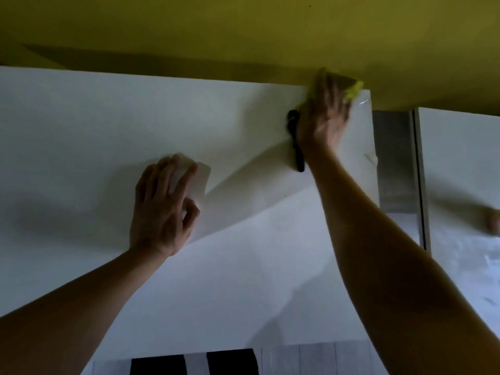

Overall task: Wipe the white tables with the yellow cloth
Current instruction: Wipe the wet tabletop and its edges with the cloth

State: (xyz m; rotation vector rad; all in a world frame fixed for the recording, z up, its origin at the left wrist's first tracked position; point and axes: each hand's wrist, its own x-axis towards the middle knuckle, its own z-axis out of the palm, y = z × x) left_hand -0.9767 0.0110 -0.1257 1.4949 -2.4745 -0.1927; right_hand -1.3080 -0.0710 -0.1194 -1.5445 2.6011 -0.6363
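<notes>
The white table (81,117) fills most of the view, its far edge against a yellow wall. At the table's far right corner my right hand (324,115) presses flat on the yellow cloth (351,90); both are blurred. My left hand (162,204) is near the table's middle. It pinches the folded-back corner of a translucent sheet (257,185) between thumb and index finger, with the other fingers resting on it. The sheet lifts off the table toward the right corner.
A black elongated object (296,142) lies on the table beside my right wrist. A second white table (460,158) stands to the right across a narrow gap (395,163). Another person's hand (491,221) rests on it. Floor with dark stripes (189,364) shows below.
</notes>
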